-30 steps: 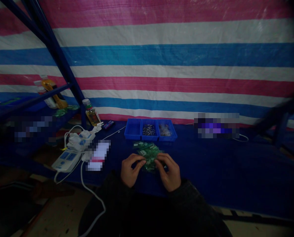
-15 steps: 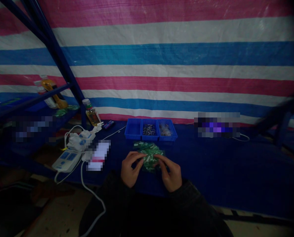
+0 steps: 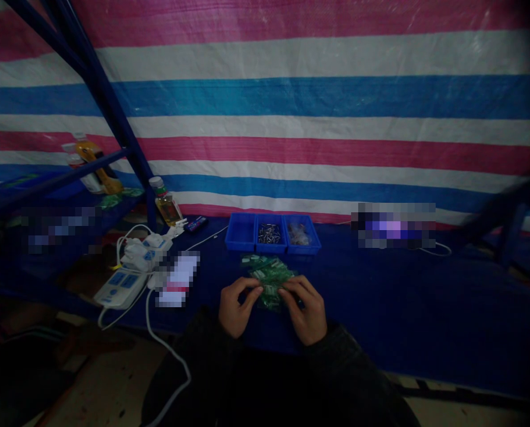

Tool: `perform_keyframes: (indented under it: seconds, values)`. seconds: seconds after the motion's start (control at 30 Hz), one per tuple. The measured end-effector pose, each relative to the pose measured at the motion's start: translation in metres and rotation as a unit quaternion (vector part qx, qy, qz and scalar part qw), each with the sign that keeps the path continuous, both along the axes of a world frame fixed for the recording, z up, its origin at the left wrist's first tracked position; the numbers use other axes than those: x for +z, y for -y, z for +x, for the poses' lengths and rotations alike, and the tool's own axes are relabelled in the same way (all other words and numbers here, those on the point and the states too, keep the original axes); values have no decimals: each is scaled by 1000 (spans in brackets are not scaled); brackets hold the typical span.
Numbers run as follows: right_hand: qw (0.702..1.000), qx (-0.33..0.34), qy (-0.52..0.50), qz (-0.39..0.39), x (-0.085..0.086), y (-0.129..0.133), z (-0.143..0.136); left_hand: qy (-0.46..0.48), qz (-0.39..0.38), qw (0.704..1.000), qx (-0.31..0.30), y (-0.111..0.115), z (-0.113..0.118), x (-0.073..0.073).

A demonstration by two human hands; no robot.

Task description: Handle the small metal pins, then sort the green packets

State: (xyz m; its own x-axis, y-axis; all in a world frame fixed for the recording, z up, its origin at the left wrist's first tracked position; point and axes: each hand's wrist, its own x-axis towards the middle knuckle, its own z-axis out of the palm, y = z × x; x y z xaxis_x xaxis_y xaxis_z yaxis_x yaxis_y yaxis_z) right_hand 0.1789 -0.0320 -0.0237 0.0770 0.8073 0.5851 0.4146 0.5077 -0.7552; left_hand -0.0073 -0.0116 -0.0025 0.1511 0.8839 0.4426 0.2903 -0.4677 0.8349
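Observation:
A heap of green plastic packets lies on the blue table, between my two hands. My left hand is at the heap's left edge, thumb and forefinger pinched on the green plastic. On the right edge, my right hand pinches the same plastic with its thumb and fingers. Beyond the heap stand joined blue trays: the left tray has nothing visible in it, the middle one holds small metal pins, and the right one holds clear plastic bits.
On the left lie a white power strip with plugs and cables, a blurred phone-like object and a bottle beside a blue metal frame. A pixelated lit object is at the back right. Striped sheeting hangs behind.
The fingertips of both hands have shifted slightly on the green plastic, and the thumbs and forefingers are closer together. The heap has changed shape a little.

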Motion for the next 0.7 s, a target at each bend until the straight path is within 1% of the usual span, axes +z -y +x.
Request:
perform_keyframes:
  seconds: [0.13,0.23,0.3,0.33,0.43,0.5,0.53,0.6,0.63,0.7]
  values:
    - [997,15,-59,-51,-6,1,-3,11,-27,999,15,2,-1,-7]
    - [994,21,-88,-61,-7,2,-4,54,-45,996,46,-7,-8,-6]
    - [994,23,-88,-57,-6,2,-5,75,-50,993,73,-24,-13,3]
    - [994,24,-85,-56,-5,2,-5,87,-44,991,92,-37,-15,10]
    - [995,32,-76,-63,-3,1,-5,113,-11,982,148,-87,-17,33]
    - [995,33,-72,-67,-3,1,-5,88,-4,985,149,-120,-16,44]
    - [995,33,-71,-69,-4,1,-4,67,-12,986,154,-133,-16,46]
    - [995,33,-69,-71,-4,0,-4,32,-11,979,200,-148,-15,45]
    - [995,34,-67,-72,-4,0,-5,17,0,976,218,-149,-15,42]
    - [995,39,-58,-75,-2,1,-5,-4,31,972,232,-140,-16,33]
